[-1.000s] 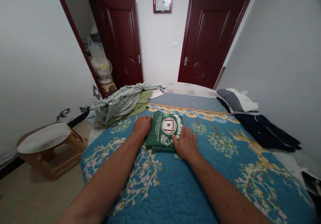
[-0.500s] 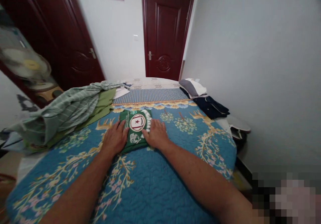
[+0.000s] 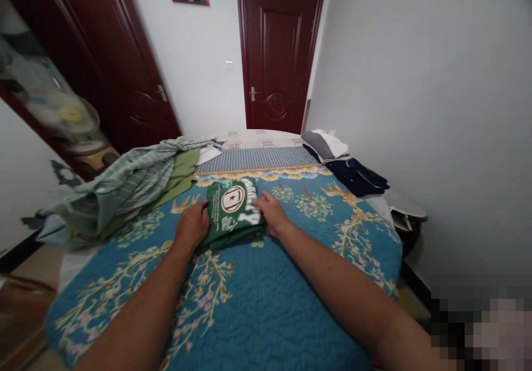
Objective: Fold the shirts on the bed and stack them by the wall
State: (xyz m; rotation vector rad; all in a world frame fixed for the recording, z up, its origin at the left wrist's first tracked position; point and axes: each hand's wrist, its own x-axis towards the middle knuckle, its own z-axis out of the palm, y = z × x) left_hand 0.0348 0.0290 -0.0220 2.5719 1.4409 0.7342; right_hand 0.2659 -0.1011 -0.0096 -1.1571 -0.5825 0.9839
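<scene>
A green T-shirt point(image 3: 235, 210) with white lettering and a round badge print lies folded into a compact bundle on the blue patterned bedspread point(image 3: 266, 304). My left hand point(image 3: 192, 224) grips its left edge, the fingers curled and partly hidden. On the opposite side my right hand point(image 3: 272, 213) holds the right edge, with the thumb side up and the other fingers partly out of sight. The whole print on top shows between my hands.
Rumpled clothes, a striped grey-green garment point(image 3: 137, 174) and an olive one point(image 3: 185, 171), lie at the left. Folded dark blue clothing point(image 3: 357, 177) and a grey-and-white garment point(image 3: 326, 143) sit at the right near the wall. A dark red door point(image 3: 280, 49) stands beyond.
My hands have moved from lying flat on top of the T-shirt to its two side edges. More of its lettering shows now. The view has shifted slightly.
</scene>
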